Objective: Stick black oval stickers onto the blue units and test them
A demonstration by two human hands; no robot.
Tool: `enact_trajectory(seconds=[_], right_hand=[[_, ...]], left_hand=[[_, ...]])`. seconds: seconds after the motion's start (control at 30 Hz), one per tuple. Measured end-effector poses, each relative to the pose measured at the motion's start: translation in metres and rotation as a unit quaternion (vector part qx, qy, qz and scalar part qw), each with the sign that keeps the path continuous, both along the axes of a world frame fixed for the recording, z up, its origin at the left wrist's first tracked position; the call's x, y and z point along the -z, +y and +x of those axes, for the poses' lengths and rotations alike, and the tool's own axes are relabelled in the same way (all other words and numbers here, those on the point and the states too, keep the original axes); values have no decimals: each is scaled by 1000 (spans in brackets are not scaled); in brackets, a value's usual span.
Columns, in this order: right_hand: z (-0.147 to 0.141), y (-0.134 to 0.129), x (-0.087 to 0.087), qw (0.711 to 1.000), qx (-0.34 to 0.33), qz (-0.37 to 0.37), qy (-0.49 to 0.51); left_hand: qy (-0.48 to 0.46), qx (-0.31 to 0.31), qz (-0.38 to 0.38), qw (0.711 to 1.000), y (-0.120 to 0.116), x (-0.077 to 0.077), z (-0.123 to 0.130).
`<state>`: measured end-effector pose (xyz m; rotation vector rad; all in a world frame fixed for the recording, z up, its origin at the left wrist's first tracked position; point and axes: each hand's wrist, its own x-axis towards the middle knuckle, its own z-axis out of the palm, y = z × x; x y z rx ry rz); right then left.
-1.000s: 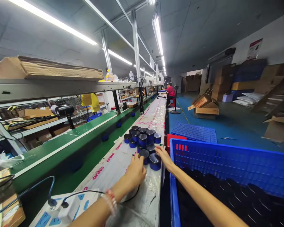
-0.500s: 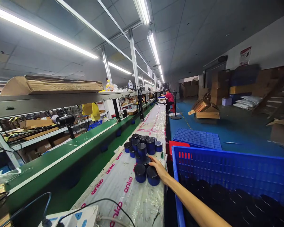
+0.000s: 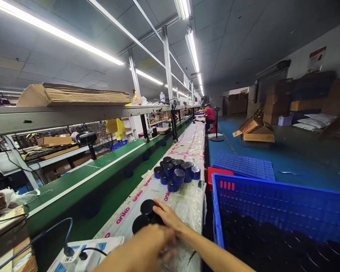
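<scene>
Short dark cylinders with glossy black tops and bluish sides stand on the long plastic-covered bench. Curled against the right side of a few near dark cylinders (image 3: 147, 206) is my right hand (image 3: 168, 217), thumb and fingers partly hidden. My left hand (image 3: 155, 240) is smeared by motion in front of them, crossing over part of the near ones. Its fingers cannot be made out. Farther along the bench sits a cluster of several more cylinders (image 3: 168, 169), some stacked; one on top is tilted.
To the right stands a blue crate (image 3: 272, 192) holding many dark pieces. A power strip with cables (image 3: 85, 255) lies at the bench's near end. A green conveyor (image 3: 82, 181) runs along the left. A person in red (image 3: 209, 112) sits far ahead.
My right hand and the near cylinders have moved closer and to the left, away from the cluster. My left hand has come into view. One cylinder on the cluster now tilts.
</scene>
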<state>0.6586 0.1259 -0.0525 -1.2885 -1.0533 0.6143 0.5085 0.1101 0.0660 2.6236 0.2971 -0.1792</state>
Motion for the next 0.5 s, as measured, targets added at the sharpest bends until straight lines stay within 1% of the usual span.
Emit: enact_trajectory(seconds=[0.03,0.07,0.13,0.2,0.23,0.27,0.3,0.37,0.43,0.5], right_hand=[[13,-3,-7,1000,27,9,-6],[33,-6,-15,998,63,20,-11],[87,-14,-34,986,163,43,-13],[146,-21,-49,963,263,52,-6],[171,-23,-53,952,303,49,-1],[192,-23,-52,942,334,45,3],[207,-22,-48,933,358,38,8],[221,-16,-29,920,392,18,20],[220,-5,-5,912,410,-2,30],[215,4,16,910,413,-16,31]], left_hand=[[-15,-21,20,999,12,-5,-1],[-29,-42,39,998,24,-9,-2],[-56,-84,73,992,47,-10,-5],[-76,-120,97,985,64,-4,-6],[-84,-134,105,982,70,1,-5],[-92,-145,113,979,74,7,-1],[-100,-153,120,976,74,14,5],[-112,-154,134,972,69,26,24],[-118,-136,148,972,58,35,53],[-118,-102,163,974,48,42,87]])
